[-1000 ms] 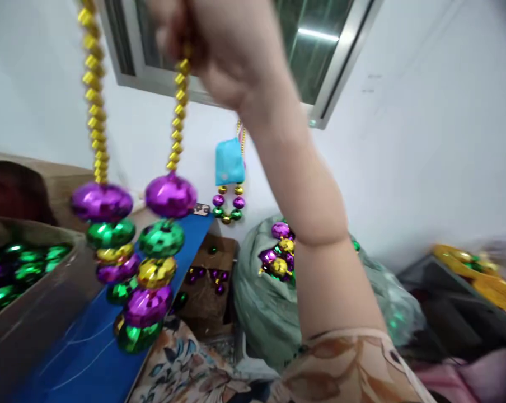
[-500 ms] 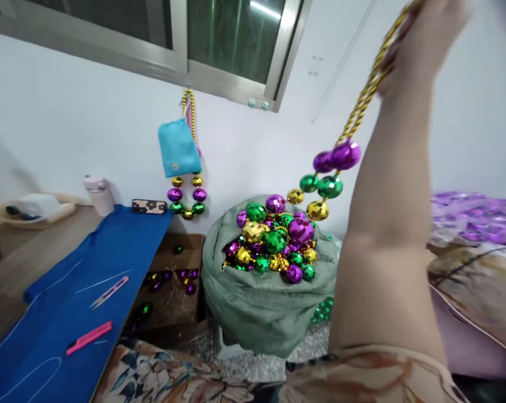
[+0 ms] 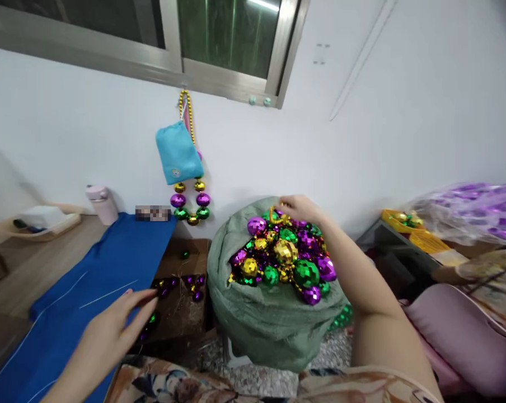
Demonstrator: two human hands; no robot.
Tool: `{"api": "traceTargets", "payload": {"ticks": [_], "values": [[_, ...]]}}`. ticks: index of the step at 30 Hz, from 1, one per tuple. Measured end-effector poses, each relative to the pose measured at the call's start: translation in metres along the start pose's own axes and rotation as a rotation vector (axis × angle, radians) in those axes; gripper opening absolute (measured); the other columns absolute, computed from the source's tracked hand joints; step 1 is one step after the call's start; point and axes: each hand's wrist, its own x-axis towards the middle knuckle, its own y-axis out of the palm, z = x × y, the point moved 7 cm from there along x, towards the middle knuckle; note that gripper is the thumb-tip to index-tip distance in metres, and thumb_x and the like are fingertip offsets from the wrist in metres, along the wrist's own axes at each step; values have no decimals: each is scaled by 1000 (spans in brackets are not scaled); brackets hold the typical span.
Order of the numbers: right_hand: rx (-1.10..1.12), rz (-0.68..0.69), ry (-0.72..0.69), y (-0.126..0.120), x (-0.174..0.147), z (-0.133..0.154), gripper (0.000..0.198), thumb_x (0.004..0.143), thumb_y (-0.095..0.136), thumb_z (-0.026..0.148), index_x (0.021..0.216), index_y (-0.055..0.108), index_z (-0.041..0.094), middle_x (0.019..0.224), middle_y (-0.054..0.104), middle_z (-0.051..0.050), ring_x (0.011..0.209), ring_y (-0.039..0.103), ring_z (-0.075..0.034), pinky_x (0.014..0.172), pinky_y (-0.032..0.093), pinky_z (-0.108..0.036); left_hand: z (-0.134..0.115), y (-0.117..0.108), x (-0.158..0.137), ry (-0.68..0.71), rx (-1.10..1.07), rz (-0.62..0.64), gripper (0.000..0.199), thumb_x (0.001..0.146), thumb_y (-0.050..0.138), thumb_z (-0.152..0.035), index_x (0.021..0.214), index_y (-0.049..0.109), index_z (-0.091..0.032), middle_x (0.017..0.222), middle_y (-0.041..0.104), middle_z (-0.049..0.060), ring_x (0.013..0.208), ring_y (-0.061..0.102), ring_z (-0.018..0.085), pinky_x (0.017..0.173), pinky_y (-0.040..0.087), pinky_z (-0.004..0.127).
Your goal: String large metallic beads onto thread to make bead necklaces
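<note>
Looks like gold beads (image 3: 273, 217) going atop the sack (image 3: 257, 319); right hand (image 3: 300, 208) half-curled there, can't tell if its grip's holding. Left hand (image 3: 111, 329) loosely parted, empty. Next probably needs a snag-free release.

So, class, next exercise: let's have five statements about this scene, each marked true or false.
1. The right hand is at the beads topping the green sack. True.
2. The left hand is inside the sack. False: it is over the blue cloth.
3. A light-blue pouch hangs below the window. True.
4. Every bead on the sack is purple. False: gold and green ones show too.
5. A pale pink bottle stands near the wall. True.
</note>
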Motion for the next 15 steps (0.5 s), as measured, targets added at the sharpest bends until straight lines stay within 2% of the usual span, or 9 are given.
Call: {"api": "traceTargets", "payload": {"ticks": [1,3,6,8,11,14,15], "values": [[-9,106,-56,15,-4,3,36,92,45,47,88,66,18,74,66,-3,67,58,-13,66,42,-25,-13,21,13,46,-42,93,34,84,51,-55,97,69,-29,103,69,0,97,65,24,85,53,38],[-37,196,-106,35,-10,2,36,92,45,48,100,67,20,87,68,-5,77,62,-16,74,46,-27,-47,54,40,92,-114,168,35,90,44,-46,98,71,-25,114,65,4,108,61,23,93,50,35],[-159,184,-43,56,-12,-11,48,91,46,54,122,60,21,105,64,-12,88,64,-23,82,48,-35,-99,96,77,162,-99,277,42,95,35,-42,92,73,-26,130,56,7,125,49,24,101,43,38],[-247,175,10,72,-11,-18,56,89,47,57,134,51,23,117,58,-16,98,63,-28,86,49,-41,-121,117,95,190,-78,308,46,94,37,-42,75,73,-23,127,58,8,127,46,25,99,44,38],[-273,160,22,98,-10,-20,61,89,48,58,142,42,28,135,46,-17,117,54,-33,93,47,-45,-128,144,112,180,-39,316,38,91,45,-39,69,71,-21,118,61,10,121,50,30,89,50,41],[-180,155,-18,117,-10,-19,60,90,47,54,143,39,27,142,37,-16,123,50,-32,95,48,-43,-115,165,125,124,36,340,20,85,52,-23,81,71,-18,97,65,13,96,63,31,78,53,42],[-145,145,-31,120,-11,-20,59,91,47,53,143,39,26,144,36,-15,123,50,-31,95,49,-43,-109,168,131,100,49,338,20,82,52,-16,90,70,-16,93,65,13,88,66,30,77,53,42]]}}
